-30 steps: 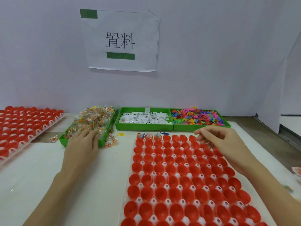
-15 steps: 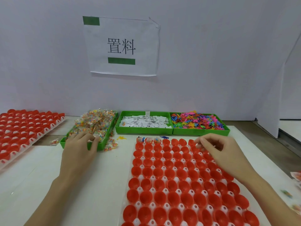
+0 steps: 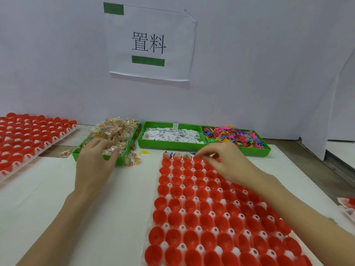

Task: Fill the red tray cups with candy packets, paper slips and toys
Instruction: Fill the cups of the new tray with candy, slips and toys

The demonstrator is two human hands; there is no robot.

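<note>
Red tray (image 3: 194,212) before me, far row begun; my left hand (image 3: 96,162) pinching candy packets (image 3: 113,150) over their green bin (image 3: 119,161), right hand (image 3: 221,162) fingertips pinched, contents unclear; risk: slick packets slipping off-cup

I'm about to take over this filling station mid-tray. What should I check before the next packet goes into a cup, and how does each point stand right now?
1. Candy packet in hand: ok, the left hand grips a candy packet at the near end of the candy bin.
2. Next cup free: ok, the red cup tray has three filled cups in its far row; the rest look empty.
3. Right hand contents: cannot tell; its fingers pinch together over the far row.
4. Paper slips stocked: ok.
5. Toys stocked: ok.
6. Strays: not ok, packets lie outside the bin.
</note>
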